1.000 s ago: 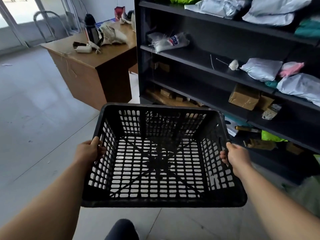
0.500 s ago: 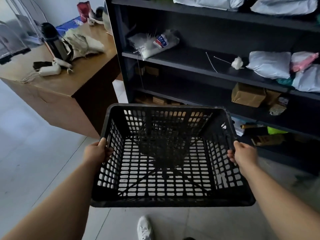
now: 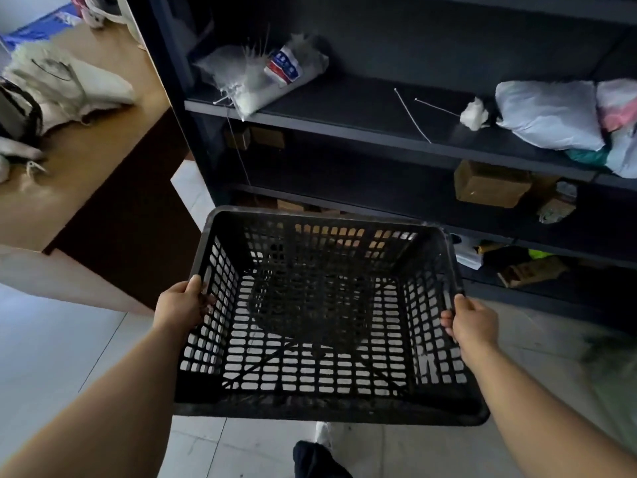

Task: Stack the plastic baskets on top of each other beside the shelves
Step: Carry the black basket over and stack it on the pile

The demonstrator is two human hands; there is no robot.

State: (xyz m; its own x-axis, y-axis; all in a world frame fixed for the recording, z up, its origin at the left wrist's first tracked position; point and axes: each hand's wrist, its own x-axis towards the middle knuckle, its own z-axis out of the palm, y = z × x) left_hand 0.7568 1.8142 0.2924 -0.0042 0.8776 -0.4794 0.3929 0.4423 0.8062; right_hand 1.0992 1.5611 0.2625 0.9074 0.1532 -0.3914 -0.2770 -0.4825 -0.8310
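Note:
I hold a black plastic basket (image 3: 324, 407) with slotted walls and floor in the air, level, in front of the dark shelves (image 3: 362, 131). My left hand (image 3: 182, 305) grips its left rim and my right hand (image 3: 472, 322) grips its right rim. The basket is empty. Through its slotted floor a darker rounded shape shows below, too dim to identify. No other basket is plainly visible.
A wooden desk (image 3: 89, 188) with cloth and bags stands at the left, close to the shelf's end post. The shelves hold grey mailer bags (image 3: 551, 113), a cardboard box (image 3: 489, 182) and small items. Pale tiled floor (image 3: 55, 346) lies below; my foot (image 3: 320, 453) shows under the basket.
I have walked closer to the shelves with the basket held in both hands; the desk and shelves now loom larger and nearer. My grip has not changed.

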